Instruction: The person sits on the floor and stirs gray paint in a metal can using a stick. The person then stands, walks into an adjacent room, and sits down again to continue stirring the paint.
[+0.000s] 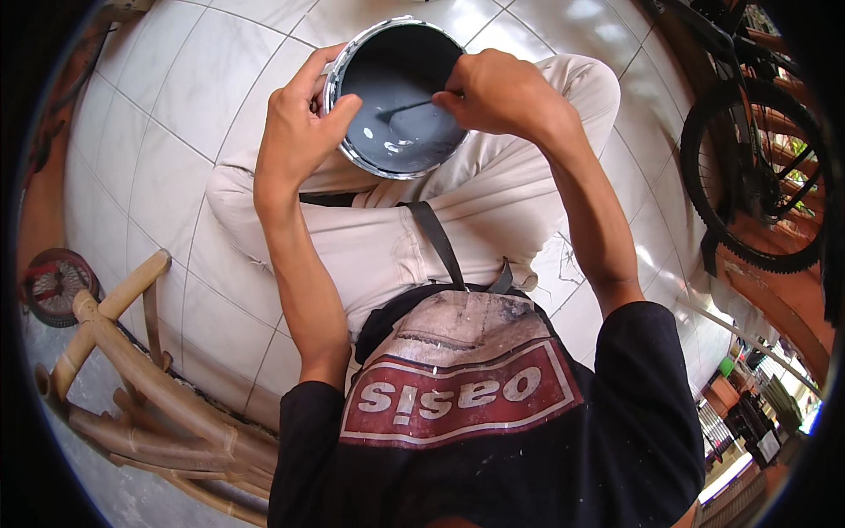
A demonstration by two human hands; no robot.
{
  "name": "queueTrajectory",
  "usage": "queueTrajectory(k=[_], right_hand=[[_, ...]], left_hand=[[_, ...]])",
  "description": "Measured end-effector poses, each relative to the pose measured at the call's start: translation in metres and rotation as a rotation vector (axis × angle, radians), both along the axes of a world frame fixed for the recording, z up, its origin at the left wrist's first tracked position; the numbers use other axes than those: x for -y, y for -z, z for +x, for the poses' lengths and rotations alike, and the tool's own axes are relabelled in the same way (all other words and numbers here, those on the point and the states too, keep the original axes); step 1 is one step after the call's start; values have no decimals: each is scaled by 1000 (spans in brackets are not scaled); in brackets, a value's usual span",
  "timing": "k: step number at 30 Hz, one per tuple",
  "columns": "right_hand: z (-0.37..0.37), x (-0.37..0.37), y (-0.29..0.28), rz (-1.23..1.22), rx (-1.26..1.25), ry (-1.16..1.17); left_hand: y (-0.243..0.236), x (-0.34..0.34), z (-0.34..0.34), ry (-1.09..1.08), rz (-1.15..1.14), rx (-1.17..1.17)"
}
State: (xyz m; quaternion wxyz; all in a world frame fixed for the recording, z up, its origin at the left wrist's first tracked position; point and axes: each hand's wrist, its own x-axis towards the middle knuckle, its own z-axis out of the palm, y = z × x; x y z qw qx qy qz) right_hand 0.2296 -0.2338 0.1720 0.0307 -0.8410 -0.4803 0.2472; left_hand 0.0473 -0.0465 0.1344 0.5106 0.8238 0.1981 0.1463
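A round bucket (pixel 398 173) with a paint-smeared rim rests by my crossed legs, holding glossy grey paint (pixel 400 148). My left hand (pixel 297 125) grips its left side, thumb over the rim and fingers around the outside wall. Over the right rim, my right hand (pixel 503 92) is closed on a thin stick (pixel 412 107) coated in grey paint. The stick slants down to the left, and its lower end dips into the paint. Most of its upper part is hidden inside my fist.
I sit cross-legged in light trousers (pixel 352 251) on white tiles (pixel 224 66). A bamboo frame (pixel 158 370) stands at lower left, near a small red wheel (pixel 60 286). A bicycle wheel (pixel 695 172) is at the right, with assorted household items beyond it at lower right.
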Motion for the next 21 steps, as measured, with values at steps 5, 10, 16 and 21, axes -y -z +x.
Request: queueTrajectory(k=[5, 10, 16, 21], right_hand=[[4, 12, 5, 445, -50, 85], [-8, 10, -1, 524, -574, 296], [-28, -15, 26, 776, -517, 314], [-34, -57, 41, 793, -288, 170]], left_hand=[[2, -14, -3, -56, -75, -26], [17, -51, -6, -118, -47, -118], [49, -90, -17, -156, -148, -129], [61, -90, -19, -145, -298, -39]])
